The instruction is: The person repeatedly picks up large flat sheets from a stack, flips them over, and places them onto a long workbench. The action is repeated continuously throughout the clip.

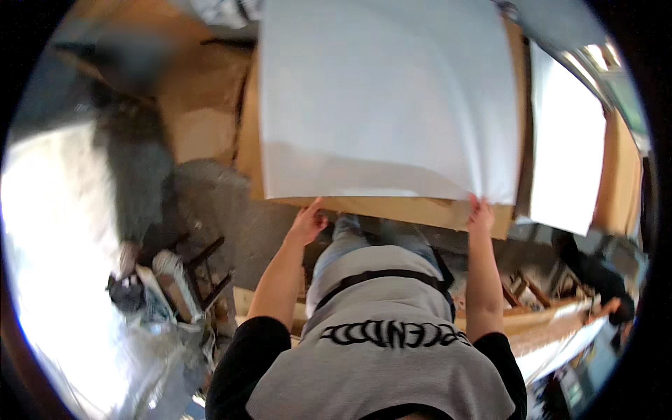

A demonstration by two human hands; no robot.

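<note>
A large white sheet [378, 91] lies over a brown board [392, 207], whose near edge shows below it. My left hand [308, 222] is at the sheet's near edge, left of the middle, its fingers curled and the tips meeting the edge. Close to the near right corner, my right hand [480, 213] pinches the same edge between thumb and fingers. A soft crease runs up the sheet from there, and a shallow bulge with a shadow crosses its near part.
Another white sheet [565, 143] lies to the right. Brown boards or cardboard [203, 105] are at the left. Behind me stands a long wooden bin [542, 322] with wood pieces. Clear plastic wrap [164, 371] sits lower left. Another person [602, 280] is at the far right.
</note>
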